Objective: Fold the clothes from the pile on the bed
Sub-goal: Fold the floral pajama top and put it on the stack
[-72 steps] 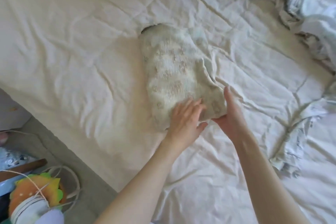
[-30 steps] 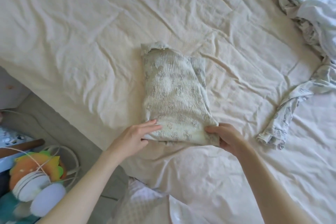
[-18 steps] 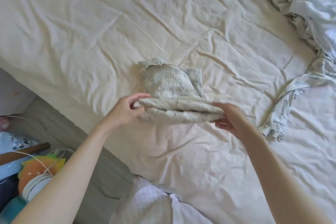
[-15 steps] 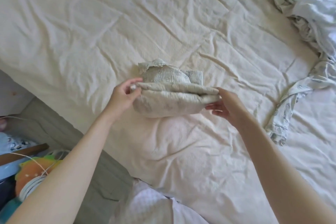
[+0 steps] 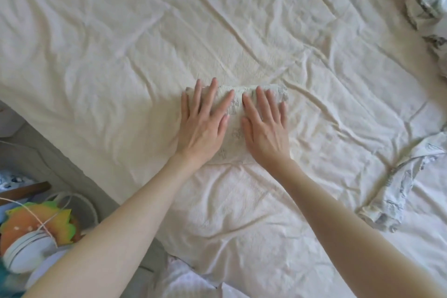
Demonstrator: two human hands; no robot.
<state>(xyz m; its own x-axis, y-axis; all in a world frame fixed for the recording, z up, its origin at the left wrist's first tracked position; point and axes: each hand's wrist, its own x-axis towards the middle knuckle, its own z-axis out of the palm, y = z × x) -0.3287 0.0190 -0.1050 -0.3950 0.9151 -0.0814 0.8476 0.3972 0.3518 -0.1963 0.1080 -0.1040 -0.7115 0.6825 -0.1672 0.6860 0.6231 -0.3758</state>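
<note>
At the lower left, beside the bed, an orange and green toy point(image 5: 36, 219) was seen on the floor, with a white cord point(image 5: 46, 225) lying across it; the bed point(image 5: 121, 43), covered in a creased cream sheet, filled most of the view; near its middle a folded cream garment point(image 5: 235, 113) with a faint grey print was laid flat on the sheet; the left hand point(image 5: 202, 126) was pressed palm down on the garment's left part, fingers straight and spread, nothing being gripped; the right hand point(image 5: 266, 126) was pressed likewise on its right part, fingers straight, just beside the left hand without touching it; at the right edge a pile of rumpled printed clothes point(image 5: 396, 191) was lying on the bed, well apart from the folded garment.
</note>
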